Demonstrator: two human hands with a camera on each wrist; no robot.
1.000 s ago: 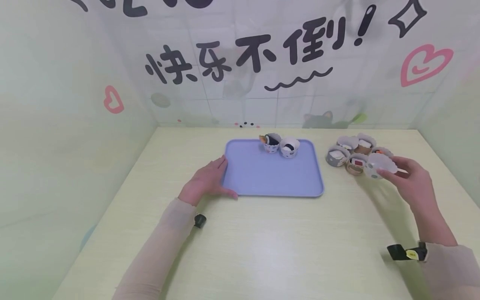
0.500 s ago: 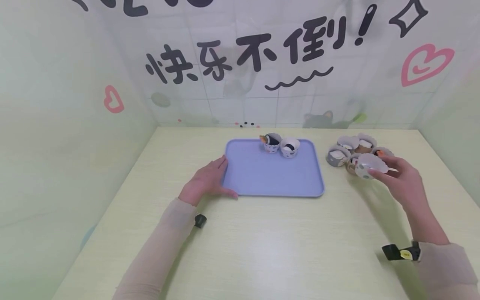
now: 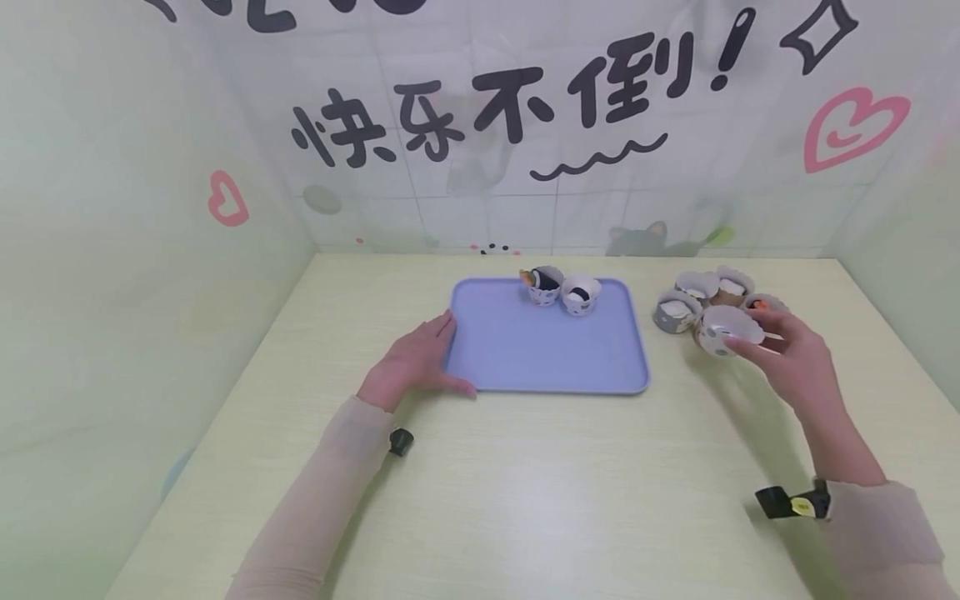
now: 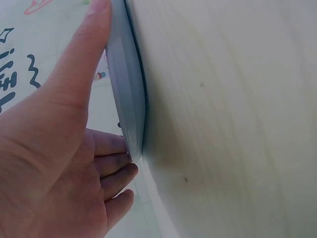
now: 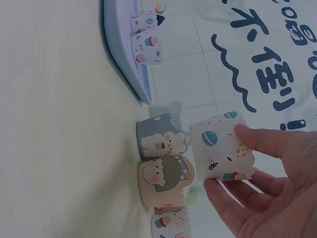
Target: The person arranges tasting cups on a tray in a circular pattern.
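My right hand (image 3: 798, 358) pinches a white scalloped paper baking cup (image 5: 220, 146) with small printed pictures, thumb on one side and fingers on the other. The cup is in the air over a brown paper cup with a girl's face (image 5: 166, 178), mostly hidden in the head view. What lies inside the held cup cannot be made out. My left hand (image 3: 412, 362) rests at the left front corner of a lilac tray (image 3: 540, 358), thumb along its front rim and fingers at its left side. Two filled paper cups (image 3: 544, 290) stand at the tray's back edge.
Right of the tray, several filled paper cups stand close together, among them a grey bear cup (image 3: 675, 315) and one with something orange (image 3: 761, 302). A printed cloth wall (image 3: 480, 200) rises behind the table (image 3: 525, 492).
My right hand has carried the held paper cup a little to the left, over the brown cup at the front of the group. The left hand and tray have stayed put.
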